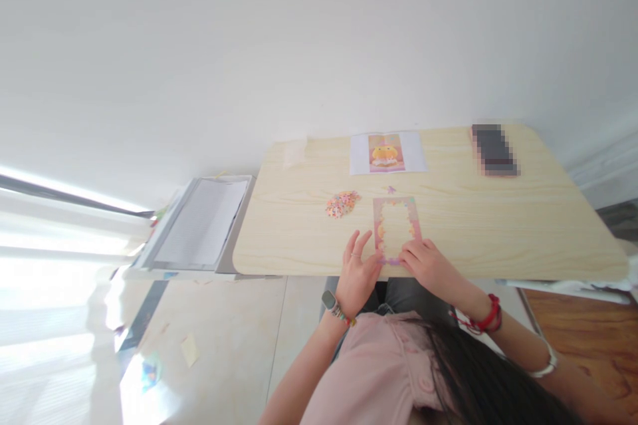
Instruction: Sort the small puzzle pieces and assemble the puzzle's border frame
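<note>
A partly filled jigsaw puzzle [377, 219] lies near the table's front edge, its border pieces in place around a bare pale middle. My left hand [357, 279] rests at its lower left corner, fingers spread and the thumb side touching the border. At the lower right corner is my right hand [431, 270], its fingers bent and pressed together on the border; whatever is under the fingertips is hidden. A heap of loose puzzle pieces [341, 204] lies left of the puzzle. Just above it sit a few purple pieces [391, 190].
A sheet with a printed orange picture [387, 153] lies at the back of the table [498, 225]. A blurred-out phone [495, 150] is back right, a clear plastic bag [296, 152] back left. Papers in a grey tray [202, 222] stand left of the table. A wall rises behind.
</note>
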The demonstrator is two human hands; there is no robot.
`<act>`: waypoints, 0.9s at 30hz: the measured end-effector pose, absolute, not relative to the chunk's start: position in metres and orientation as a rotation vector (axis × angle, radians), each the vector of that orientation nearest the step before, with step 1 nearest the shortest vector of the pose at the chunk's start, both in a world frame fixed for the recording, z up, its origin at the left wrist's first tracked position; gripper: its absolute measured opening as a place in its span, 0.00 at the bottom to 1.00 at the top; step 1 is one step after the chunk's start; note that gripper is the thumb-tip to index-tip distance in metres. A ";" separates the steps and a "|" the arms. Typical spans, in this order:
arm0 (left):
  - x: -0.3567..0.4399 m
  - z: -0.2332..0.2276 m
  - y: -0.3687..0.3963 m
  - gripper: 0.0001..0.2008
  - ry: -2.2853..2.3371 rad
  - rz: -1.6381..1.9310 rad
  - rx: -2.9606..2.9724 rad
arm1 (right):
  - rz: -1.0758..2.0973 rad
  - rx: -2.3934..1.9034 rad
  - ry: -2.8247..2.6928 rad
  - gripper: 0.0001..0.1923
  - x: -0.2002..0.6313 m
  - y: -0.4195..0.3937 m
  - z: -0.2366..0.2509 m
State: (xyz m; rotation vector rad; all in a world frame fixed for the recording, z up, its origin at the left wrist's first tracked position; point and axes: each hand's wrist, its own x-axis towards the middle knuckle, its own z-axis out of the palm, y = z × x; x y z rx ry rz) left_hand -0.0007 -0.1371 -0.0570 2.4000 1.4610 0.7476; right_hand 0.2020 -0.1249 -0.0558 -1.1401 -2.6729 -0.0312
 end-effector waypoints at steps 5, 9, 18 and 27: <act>0.000 -0.059 -0.137 0.09 1.449 0.786 2.395 | -0.065 -1.198 -2.647 0.12 0.206 -0.124 -0.056; 0.002 -0.059 -0.134 0.08 1.429 0.847 2.401 | -0.096 -1.235 -2.608 0.11 0.216 -0.113 -0.053; 0.001 -0.053 -0.116 0.09 1.475 0.901 2.411 | -0.139 -1.308 -2.506 0.10 0.240 -0.071 -0.038; -0.005 -0.053 -0.108 0.07 1.533 0.907 2.397 | -0.138 -1.566 -2.547 0.11 0.257 0.002 -0.050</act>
